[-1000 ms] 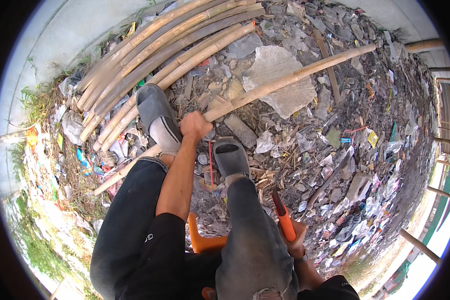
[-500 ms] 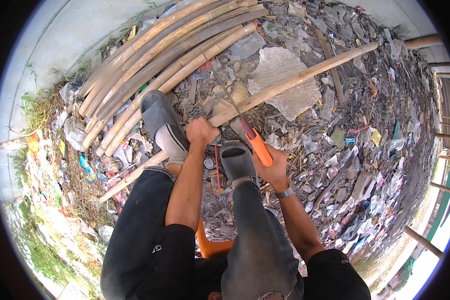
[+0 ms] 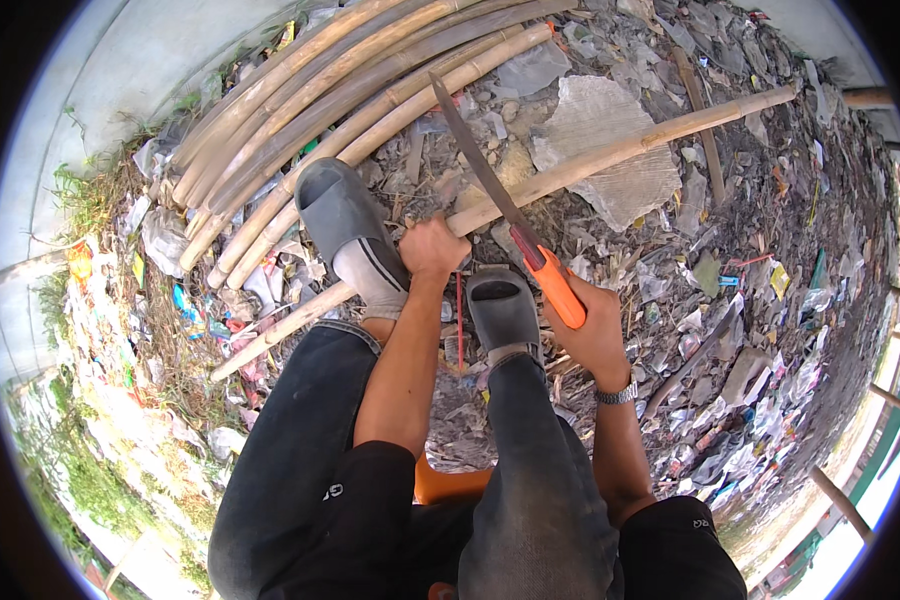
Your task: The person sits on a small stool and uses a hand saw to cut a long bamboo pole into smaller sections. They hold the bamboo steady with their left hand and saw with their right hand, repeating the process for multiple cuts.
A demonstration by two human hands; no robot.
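Note:
My left hand [image 3: 434,246] is closed round a long bamboo pole [image 3: 590,165], which slants from the lower left to the upper right. My left shoe [image 3: 352,225] is beside that hand, over the pole's near part. In my right hand [image 3: 590,325] is a hand saw [image 3: 558,285] with an orange handle and a dark, tapering blade. The blade crosses the pole in view, just right of my left hand, its tip pointing up and left. Whether its teeth touch the bamboo I cannot tell.
Several bamboo poles [image 3: 370,75] lie side by side at the upper left, near a pale concrete wall [image 3: 80,130]. A flat, rough slab [image 3: 610,150] lies partly under the held pole. Plastic scraps and debris cover the ground. An orange seat edge [image 3: 450,485] shows beneath me.
The saw blade has turned to show its broad flat side, where before it looked thin. My left hand keeps its grip on the pole. The whole view has shifted slightly.

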